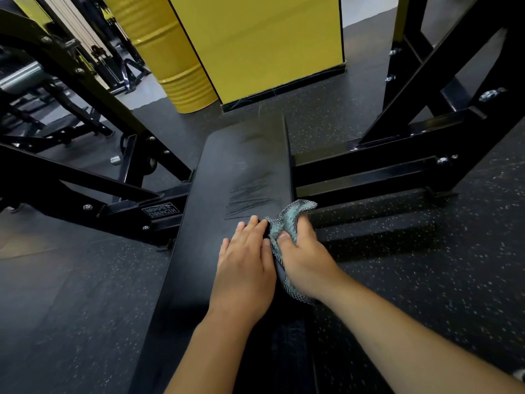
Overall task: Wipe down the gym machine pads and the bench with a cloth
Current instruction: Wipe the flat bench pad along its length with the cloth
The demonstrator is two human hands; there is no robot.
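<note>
A long black bench pad (227, 177) runs from the bottom centre of the head view toward the far wall, with streaky wipe marks on its upper right part. My left hand (245, 268) lies flat on the pad with its fingers straight. Beside it, at the pad's right edge, my right hand (305, 257) grips a crumpled teal and grey cloth (287, 220), thumb on top of the fabric. The two hands touch side by side.
Black steel frame beams (397, 155) of the machine extend right and left of the bench, the left one (119, 200) labelled Hammer Strength. A yellow drum (176, 69) and a yellow panel (270, 44) stand beyond the bench. Speckled rubber floor (426, 265) surrounds everything.
</note>
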